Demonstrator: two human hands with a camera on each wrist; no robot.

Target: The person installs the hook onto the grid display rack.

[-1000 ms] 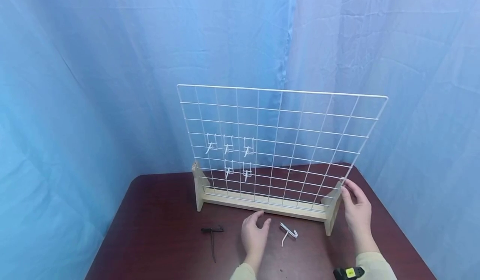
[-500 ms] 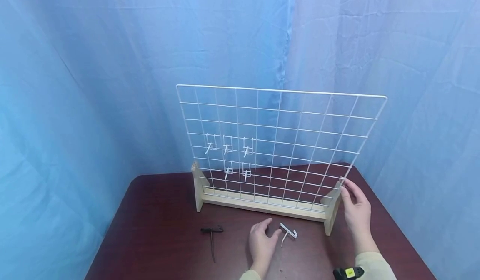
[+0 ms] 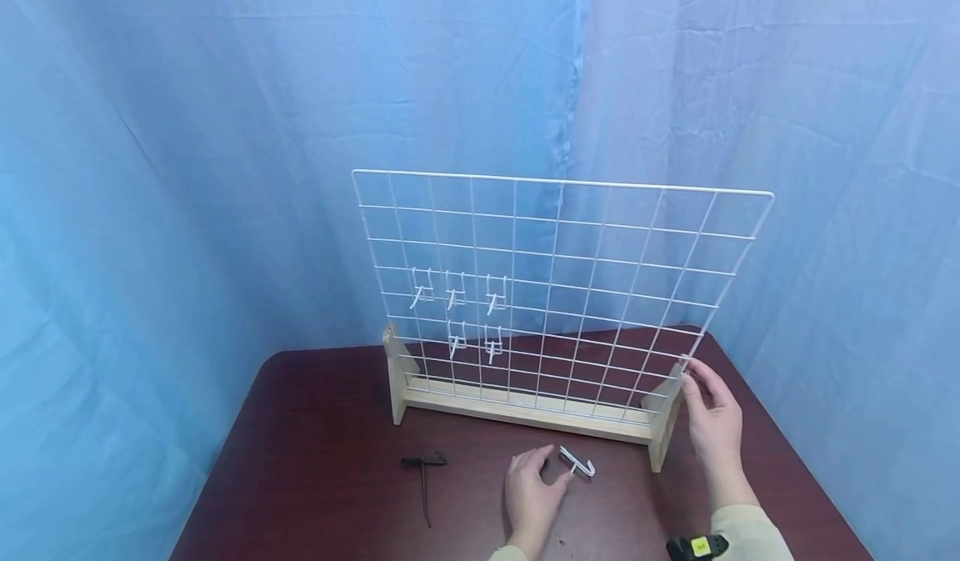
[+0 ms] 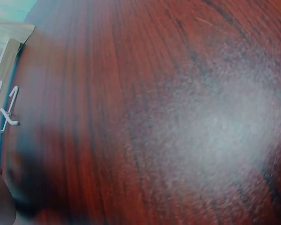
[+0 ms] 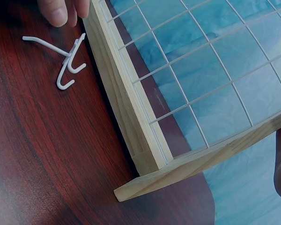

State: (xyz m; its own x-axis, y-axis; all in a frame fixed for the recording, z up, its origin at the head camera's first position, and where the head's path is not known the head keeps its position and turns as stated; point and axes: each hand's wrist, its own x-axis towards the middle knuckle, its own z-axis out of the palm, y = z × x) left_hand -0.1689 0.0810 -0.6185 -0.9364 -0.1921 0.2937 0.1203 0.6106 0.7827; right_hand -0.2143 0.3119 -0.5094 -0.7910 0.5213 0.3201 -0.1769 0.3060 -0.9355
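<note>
A white wire hook (image 3: 583, 466) lies on the dark red table in front of the stand; its two bent ends show in the right wrist view. Just left of it, my left hand (image 3: 531, 498) reaches in low, thumb and fingers spread apart and holding nothing. In the right wrist view, those fingertips (image 5: 59, 16) hover close beside the hook. A white wire grid (image 3: 562, 182) stands upright in a wooden stand (image 3: 525, 413). My right hand (image 3: 716, 432) grips the top of the stand's right end piece, fingers behind it and thumb in front.
Several white hooks (image 3: 456, 298) hang in two rows on the left half of the grid. A black hook (image 3: 424, 463) lies on the table (image 3: 322, 444) at front left. Blue curtains (image 3: 300, 127) close in behind and at both sides.
My left hand has moved right, from in front of the stand's middle to beside the white hook. The right hand stays at the stand's end piece.
</note>
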